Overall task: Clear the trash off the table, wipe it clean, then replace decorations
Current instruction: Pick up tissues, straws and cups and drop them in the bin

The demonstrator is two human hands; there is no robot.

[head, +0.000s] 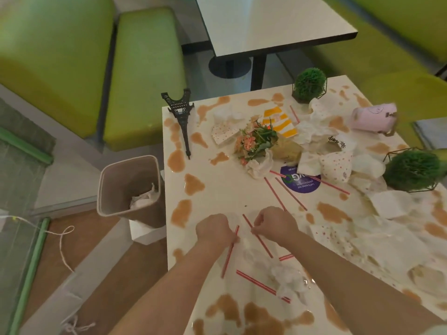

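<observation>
While trash-clearing was underway, left hand & right hand each pinched a red straw. Next, prob. drop both in bin at 10 o'clock.

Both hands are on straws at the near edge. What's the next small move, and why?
Probably lift both straws and carry them left to the bin. The left hand pinches one red straw, the right hand another, and the bin stands open beside the table, already holding crumpled paper.
</observation>
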